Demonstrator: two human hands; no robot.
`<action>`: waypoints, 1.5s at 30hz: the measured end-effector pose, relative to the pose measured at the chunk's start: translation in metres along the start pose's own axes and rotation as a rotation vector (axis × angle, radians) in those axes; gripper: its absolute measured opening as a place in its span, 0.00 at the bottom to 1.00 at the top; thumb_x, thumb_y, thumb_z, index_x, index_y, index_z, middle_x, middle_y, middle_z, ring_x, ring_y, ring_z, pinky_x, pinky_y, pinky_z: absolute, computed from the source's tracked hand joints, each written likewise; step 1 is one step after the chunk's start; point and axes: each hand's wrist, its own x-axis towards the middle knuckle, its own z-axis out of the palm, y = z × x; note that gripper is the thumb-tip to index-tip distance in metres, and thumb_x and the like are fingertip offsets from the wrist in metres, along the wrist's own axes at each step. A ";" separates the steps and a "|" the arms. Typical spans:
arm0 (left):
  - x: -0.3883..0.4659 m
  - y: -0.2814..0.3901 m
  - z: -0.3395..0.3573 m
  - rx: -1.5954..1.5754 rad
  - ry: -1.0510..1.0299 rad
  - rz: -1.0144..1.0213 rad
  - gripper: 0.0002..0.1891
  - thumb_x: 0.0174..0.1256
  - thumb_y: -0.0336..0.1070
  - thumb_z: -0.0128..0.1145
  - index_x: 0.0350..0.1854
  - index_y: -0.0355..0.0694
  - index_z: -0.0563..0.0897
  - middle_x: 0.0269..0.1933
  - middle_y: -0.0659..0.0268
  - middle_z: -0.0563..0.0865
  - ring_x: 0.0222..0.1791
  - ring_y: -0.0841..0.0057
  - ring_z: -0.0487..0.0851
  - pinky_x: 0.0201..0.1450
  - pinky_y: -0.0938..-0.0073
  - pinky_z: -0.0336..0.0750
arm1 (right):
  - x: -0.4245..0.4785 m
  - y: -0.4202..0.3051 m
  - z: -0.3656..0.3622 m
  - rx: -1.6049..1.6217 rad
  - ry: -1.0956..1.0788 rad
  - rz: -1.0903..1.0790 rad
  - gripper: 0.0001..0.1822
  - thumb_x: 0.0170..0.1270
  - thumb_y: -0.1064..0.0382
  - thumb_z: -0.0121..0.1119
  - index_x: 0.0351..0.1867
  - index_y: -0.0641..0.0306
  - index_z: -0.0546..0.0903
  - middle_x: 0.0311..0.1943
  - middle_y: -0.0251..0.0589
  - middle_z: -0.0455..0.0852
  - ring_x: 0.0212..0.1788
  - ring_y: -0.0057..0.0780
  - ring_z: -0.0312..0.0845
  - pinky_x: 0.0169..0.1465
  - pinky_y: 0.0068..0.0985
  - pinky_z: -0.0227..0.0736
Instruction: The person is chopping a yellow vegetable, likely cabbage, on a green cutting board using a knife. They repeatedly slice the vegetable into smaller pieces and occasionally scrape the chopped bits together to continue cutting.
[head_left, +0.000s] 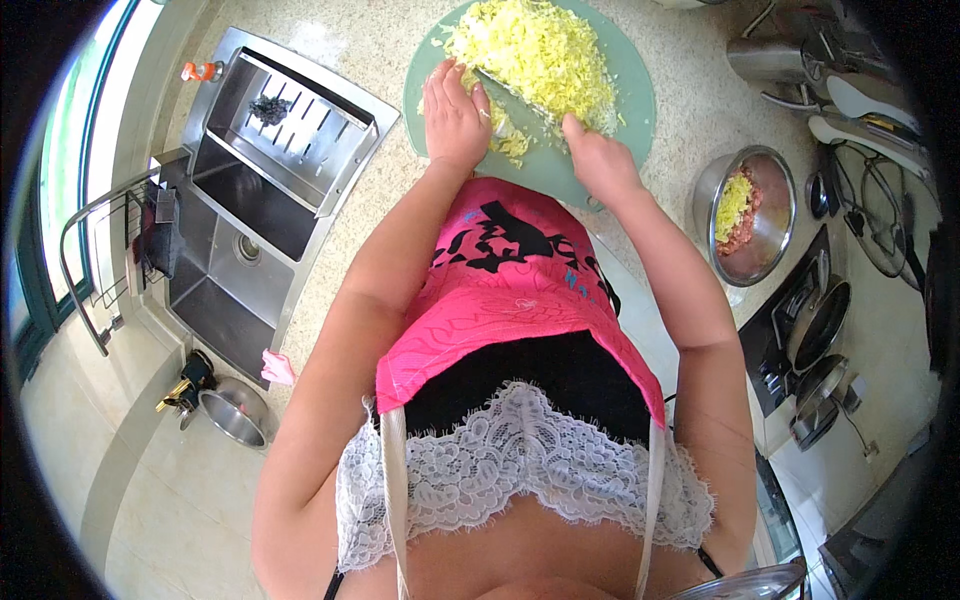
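A heap of finely chopped yellow-green cabbage (536, 49) covers the upper part of a round green cutting board (636, 97). My right hand (604, 161) is closed around the handle end of a knife (517, 94), whose blade lies slantwise between the large heap and a smaller strip of cabbage (514, 142). On the left of the board, my left hand (457, 116) rests with its fingers extended over the smaller portion, beside the blade's far end. What lies beneath the palm is hidden.
A steel bowl (772, 232) with minced meat and chopped cabbage stands right of the board. Beyond it are a stove (772, 315) with pans, lids and utensils. At left is a steel sink (217, 292) with a slotted tray (300, 127); a pink cloth (277, 367) lies at its edge.
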 end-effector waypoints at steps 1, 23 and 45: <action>0.001 0.000 0.000 0.000 -0.007 -0.007 0.17 0.67 0.32 0.52 0.55 0.32 0.67 0.60 0.45 0.73 0.59 0.48 0.71 0.63 0.54 0.65 | 0.001 0.000 0.000 0.029 -0.002 0.023 0.07 0.68 0.64 0.45 0.45 0.60 0.66 0.30 0.57 0.84 0.35 0.58 0.81 0.37 0.52 0.73; -0.002 -0.001 0.001 -0.002 -0.038 -0.069 0.20 0.67 0.36 0.53 0.58 0.34 0.68 0.60 0.48 0.72 0.63 0.51 0.69 0.70 0.51 0.59 | -0.024 -0.028 -0.035 0.179 0.036 0.126 0.11 0.73 0.57 0.44 0.47 0.62 0.64 0.28 0.60 0.83 0.34 0.62 0.80 0.37 0.52 0.73; -0.001 -0.001 0.003 -0.157 0.053 -0.118 0.12 0.65 0.29 0.53 0.49 0.34 0.71 0.58 0.50 0.76 0.59 0.49 0.74 0.66 0.52 0.64 | -0.015 -0.076 -0.003 0.138 0.020 0.067 0.12 0.66 0.67 0.45 0.48 0.70 0.64 0.24 0.61 0.83 0.29 0.60 0.82 0.33 0.51 0.76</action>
